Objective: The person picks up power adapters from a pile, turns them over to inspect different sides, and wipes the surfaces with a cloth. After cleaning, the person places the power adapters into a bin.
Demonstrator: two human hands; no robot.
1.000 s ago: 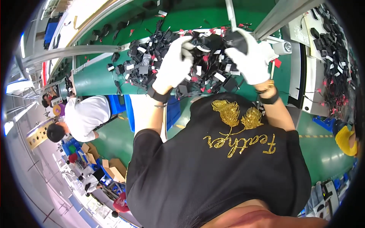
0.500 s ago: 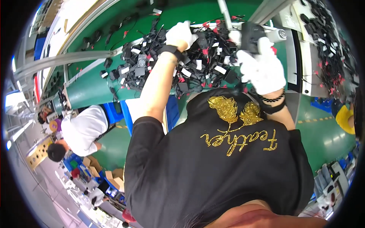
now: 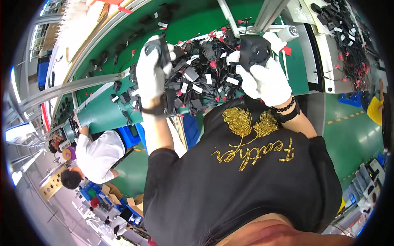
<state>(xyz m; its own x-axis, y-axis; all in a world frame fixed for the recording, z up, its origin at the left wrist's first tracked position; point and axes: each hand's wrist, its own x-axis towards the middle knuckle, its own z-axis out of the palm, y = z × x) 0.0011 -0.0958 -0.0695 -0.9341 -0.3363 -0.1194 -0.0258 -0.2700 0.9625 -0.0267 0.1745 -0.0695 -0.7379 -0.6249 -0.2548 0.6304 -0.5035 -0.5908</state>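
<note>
My left hand, in a white glove, is raised at the left side of a heap of black power adapters with cables, white labels and red tips. Its fingers are closed round a black adapter. On the right, my gloved right hand grips a bulky black block with rounded edges; its exact kind is unclear. This block is over the heap's right end, near the metal post. A red tag shows beside the right glove.
The heap lies on a green bench crossed by metal rails. A white cylinder stands at the back right. More adapters lie on a side surface at far right. A person in white works at the left.
My left hand has left the middle of the heap and moved left, now with a black adapter in it. My right hand and its black block have shifted slightly left, and the block has turned.
</note>
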